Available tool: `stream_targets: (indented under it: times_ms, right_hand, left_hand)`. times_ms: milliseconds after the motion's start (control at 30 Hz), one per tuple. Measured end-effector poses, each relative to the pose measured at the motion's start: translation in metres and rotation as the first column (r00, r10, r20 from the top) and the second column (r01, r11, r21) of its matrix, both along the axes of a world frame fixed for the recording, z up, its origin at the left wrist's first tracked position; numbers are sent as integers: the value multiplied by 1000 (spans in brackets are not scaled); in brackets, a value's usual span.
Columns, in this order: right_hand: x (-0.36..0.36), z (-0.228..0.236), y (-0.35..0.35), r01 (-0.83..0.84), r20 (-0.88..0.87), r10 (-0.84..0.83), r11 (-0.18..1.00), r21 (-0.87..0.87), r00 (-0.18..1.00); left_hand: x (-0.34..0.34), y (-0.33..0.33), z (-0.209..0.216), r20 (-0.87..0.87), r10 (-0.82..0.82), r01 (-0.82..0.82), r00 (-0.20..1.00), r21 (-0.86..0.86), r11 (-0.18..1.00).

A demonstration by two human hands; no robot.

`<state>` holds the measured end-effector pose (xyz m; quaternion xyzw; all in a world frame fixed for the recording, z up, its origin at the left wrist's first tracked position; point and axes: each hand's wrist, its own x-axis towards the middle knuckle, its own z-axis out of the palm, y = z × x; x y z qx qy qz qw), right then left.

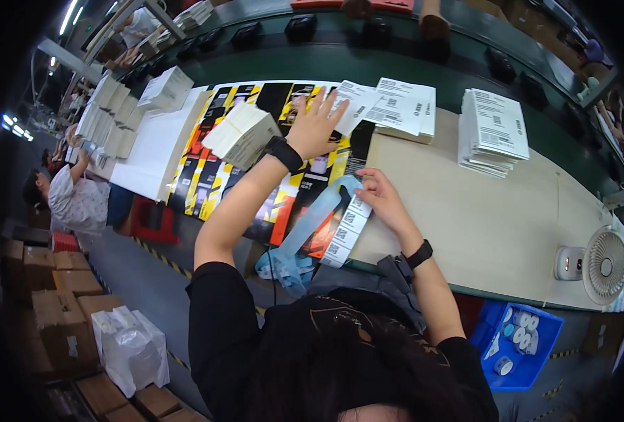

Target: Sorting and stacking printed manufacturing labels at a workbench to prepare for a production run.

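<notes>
My left hand (pixel 317 130) is stretched out with its fingers spread over the work surface. Its fingertips lie at the edge of a white printed leaflet (pixel 357 105), which leans against a stack of similar leaflets (pixel 404 105). Closer to me, my right hand (pixel 384 200) pinches a strip of white code labels (pixel 347 232). A pale blue backing ribbon (pixel 312 221) loops from that hand and bunches up below the table edge. Left of my left wrist, a banded block of white leaflets (pixel 241 136) rests on yellow-and-black printed sheets (pixel 203 179).
A tall leaflet stack (pixel 493 130) stands to the right, with a fan (pixel 605 266) near the table's right end. A blue crate (pixel 516 344) of label rolls is below. Black devices (pixel 301 28) line the green conveyor behind. At left sits another person (pixel 76 200).
</notes>
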<state>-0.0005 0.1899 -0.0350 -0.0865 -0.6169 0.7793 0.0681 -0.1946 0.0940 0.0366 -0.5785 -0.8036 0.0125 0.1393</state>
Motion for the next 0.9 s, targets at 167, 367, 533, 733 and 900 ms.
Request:
stream_targets:
  times_ms: [167,367,533,733,900]
  right_hand:
    - [-2,-3,1,5,-20,-6,999,-47,1000]
    - [-3,-4,3,-31,-18,30,999,-31,999]
    - [-2,-4,-2,9,-45,-10,1000,-2,999]
    - [-1,2,-5,-39,11,38,980,194,999]
    - [-4,1,-5,-53,6,53,981,189,999]
  left_hand:
    - [-7,26,-26,101,58,-64,993,54,996]
    - [-1,44,-18,-43,-71,80,997,294,952]
    - [29,75,21,-131,-80,120,988,329,937]
    - [57,124,8,-321,-61,100,945,106,989]
    - [72,133,-6,-326,-82,100,942,40,994]
